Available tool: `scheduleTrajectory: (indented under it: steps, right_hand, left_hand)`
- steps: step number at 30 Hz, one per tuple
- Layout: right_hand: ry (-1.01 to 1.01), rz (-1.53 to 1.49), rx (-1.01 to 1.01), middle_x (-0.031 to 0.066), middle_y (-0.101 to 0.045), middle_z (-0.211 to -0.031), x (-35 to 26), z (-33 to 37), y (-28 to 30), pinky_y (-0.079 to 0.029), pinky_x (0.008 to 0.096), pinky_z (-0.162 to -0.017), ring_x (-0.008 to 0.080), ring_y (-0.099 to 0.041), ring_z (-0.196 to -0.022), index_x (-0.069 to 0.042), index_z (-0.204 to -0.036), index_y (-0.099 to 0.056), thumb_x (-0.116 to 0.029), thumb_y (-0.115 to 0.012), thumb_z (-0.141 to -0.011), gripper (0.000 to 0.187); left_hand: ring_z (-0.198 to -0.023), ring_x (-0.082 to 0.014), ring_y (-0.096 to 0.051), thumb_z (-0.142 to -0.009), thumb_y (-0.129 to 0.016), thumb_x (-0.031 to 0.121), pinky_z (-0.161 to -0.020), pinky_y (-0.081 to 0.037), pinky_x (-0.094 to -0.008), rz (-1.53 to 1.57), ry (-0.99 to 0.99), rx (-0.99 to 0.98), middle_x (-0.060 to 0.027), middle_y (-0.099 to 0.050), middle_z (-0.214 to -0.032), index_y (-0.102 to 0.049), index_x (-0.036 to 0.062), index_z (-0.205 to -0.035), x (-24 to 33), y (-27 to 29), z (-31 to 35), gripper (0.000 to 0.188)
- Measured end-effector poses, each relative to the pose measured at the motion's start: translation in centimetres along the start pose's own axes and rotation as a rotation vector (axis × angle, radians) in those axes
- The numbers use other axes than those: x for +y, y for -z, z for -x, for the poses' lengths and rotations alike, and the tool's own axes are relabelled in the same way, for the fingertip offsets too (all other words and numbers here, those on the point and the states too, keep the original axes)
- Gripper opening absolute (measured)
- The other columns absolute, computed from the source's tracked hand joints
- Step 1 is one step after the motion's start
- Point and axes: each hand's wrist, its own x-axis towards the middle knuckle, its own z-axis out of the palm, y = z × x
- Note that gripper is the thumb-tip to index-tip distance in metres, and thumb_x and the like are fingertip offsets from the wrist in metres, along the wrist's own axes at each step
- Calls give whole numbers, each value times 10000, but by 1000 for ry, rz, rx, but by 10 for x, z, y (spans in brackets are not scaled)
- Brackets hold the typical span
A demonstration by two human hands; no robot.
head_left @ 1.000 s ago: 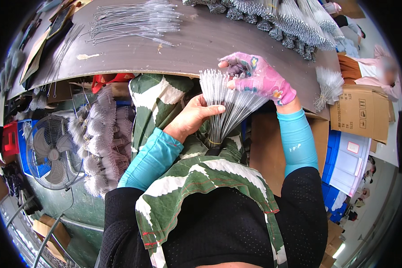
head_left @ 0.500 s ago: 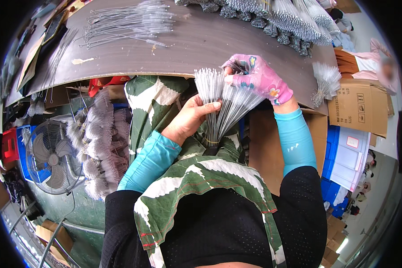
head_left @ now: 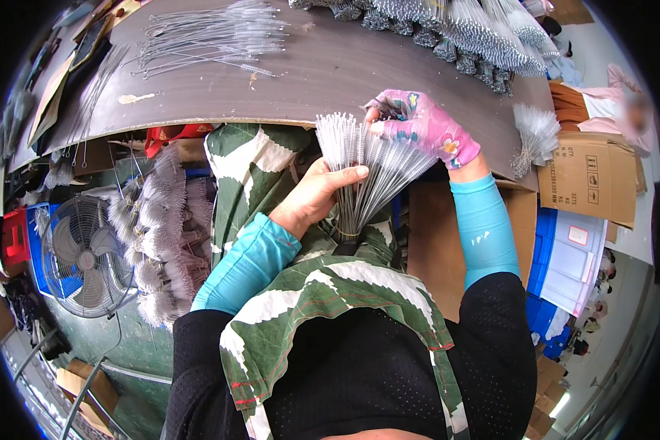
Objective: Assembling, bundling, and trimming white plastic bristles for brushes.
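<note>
A fanned bundle of thin wire straw brushes (head_left: 389, 165) stands over my lap, white bristle ends up and bare wire stems gathered below by a band. My bare left hand (head_left: 323, 187) is closed around the bundle's left portion, thumb across the stems. In a pink flowered glove with bare fingertips, my right hand (head_left: 422, 128) is at the upper right of the bundle. Its thumb and forefinger are pinched at the bristle tips; the single brush between them is hard to make out. The gloved palm hides some of the right-hand bristles.
Loose brushes (head_left: 213, 40) lie on the brown table (head_left: 198, 92); stacked bundles (head_left: 447, 37) line its far side. A small bundle (head_left: 533, 136) rests at its right edge. A fan (head_left: 88, 257) stands lower left beside hanging brush bundles (head_left: 161, 227). Cardboard boxes (head_left: 590, 176) are at right.
My left hand and its portion of the bundle have shifted slightly, the left tips leaning a little more to the left. My right hand stays at the tips, nearly unmoved.
</note>
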Motion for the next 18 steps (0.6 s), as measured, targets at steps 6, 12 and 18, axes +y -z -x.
scheduleTrajectory:
  steps: [6, 12, 18]
  right_hand:
    - [252, -69, 358, 43, -648, -1039, 1, 7, -2, -486, 262, -764, 108, -588, -912, 5, -1129, -582, -187, -533, -943, 271]
    - [432, 944, 355, 132, -615, -915, -34, 30, -30, -519, 318, -644, 291, -630, -766, -75, -1118, -589, -327, -594, -855, 363]
    - [441, 1388, 402, 43, -573, -792, -18, 31, -31, -478, 326, -552, 205, -590, -657, -119, -1093, -627, -300, -660, -790, 355]
  left_hand:
    - [-854, -108, -542, -803, -717, 166, -788, -447, -276, -39, 17, 2, 9, -599, -929, -585, 55, -1074, -4, 2, -7, 321]
    - [-853, -110, -564, -800, -721, 135, -789, -456, -272, 6, 65, -31, -9, -627, -967, -596, 54, -1089, 4, 4, -5, 325]
    - [-802, -104, -556, -806, -718, 145, -746, -461, -269, 17, 85, -77, 6, -616, -899, -603, 69, -1032, 2, 10, -9, 264]
